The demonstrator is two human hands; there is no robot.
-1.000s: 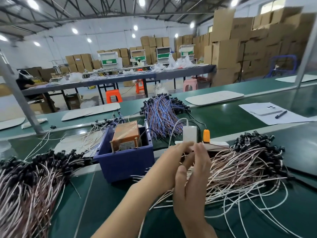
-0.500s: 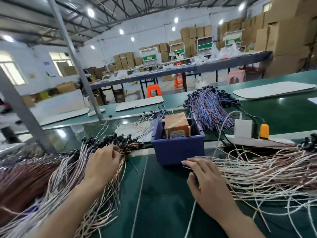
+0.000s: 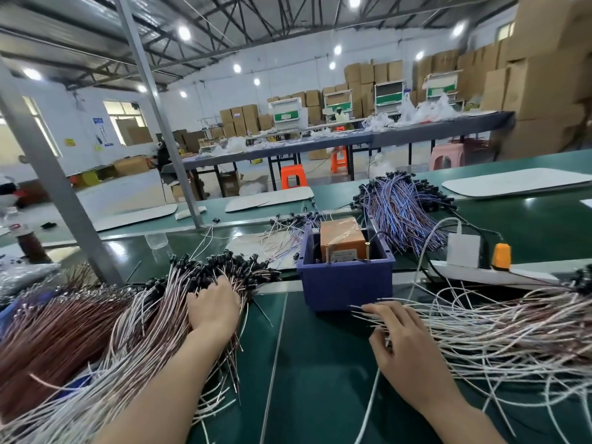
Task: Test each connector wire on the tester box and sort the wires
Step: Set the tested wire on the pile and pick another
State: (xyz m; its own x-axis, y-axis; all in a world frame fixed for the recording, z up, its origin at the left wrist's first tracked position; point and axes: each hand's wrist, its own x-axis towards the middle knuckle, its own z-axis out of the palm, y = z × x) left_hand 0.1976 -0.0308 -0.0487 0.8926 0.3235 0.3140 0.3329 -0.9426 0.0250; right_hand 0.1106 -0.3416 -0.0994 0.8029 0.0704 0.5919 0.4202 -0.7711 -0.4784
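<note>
The left fingers (image 3: 208, 296) are bent down into the left pile (image 3: 144, 315), their tips hidden among the wires near the black connectors, so I cannot tell if they hold one wire or only press on the heap. The right fingers (image 3: 384, 310) are stretched and relaxed and lie on the bare ends of the right pile (image 3: 496, 325); I see no wire clearly grasped there. The left hand (image 3: 214, 310) and the right hand (image 3: 410, 347) are well apart, with the blue bin (image 3: 346, 283) between and behind them. The orange tester (image 3: 342, 240) stands inside this bin.

I judge that the step is to take the next wire from the right pile. To do it well, I would separate only one wire with the right fingers, because the ends are crossed and a second one can easily come with it. I would pull it along its length, toward me, not sideways, so the pile is not dragged over the green surface (image 3: 314, 363). Then I would bring it up to the tester from the front, over the wall of the bin. The left hand should put wires only on its own pile, connectors to the same side, to hold the sorting clean
</note>
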